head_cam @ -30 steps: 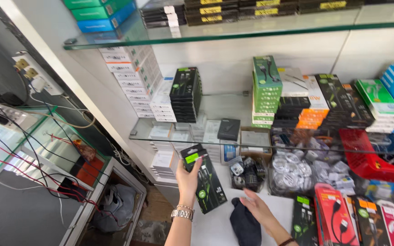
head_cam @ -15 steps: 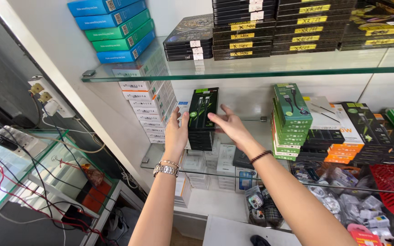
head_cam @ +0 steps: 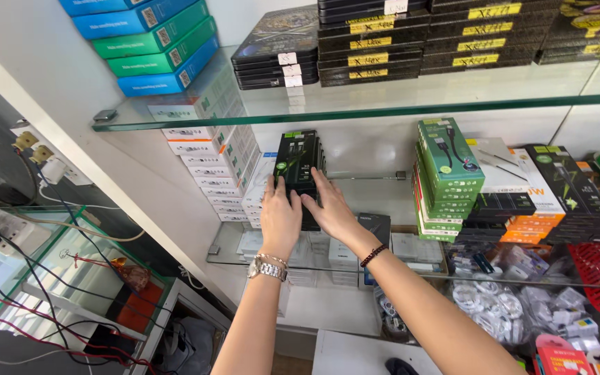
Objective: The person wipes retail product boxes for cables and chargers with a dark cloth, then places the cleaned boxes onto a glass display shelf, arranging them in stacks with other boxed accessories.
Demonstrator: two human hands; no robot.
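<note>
Both hands press a stack of black boxes (head_cam: 298, 167) on the glass shelf (head_cam: 411, 260); left hand (head_cam: 280, 215) and right hand (head_cam: 330, 208), fingers flat and together, hide the stack's lower boxes.

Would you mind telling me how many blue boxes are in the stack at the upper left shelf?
2 blue boxes in view: one lying above the green box, one at the bottom on the glass shelf. More may be hidden above the frame's top edge.
</note>
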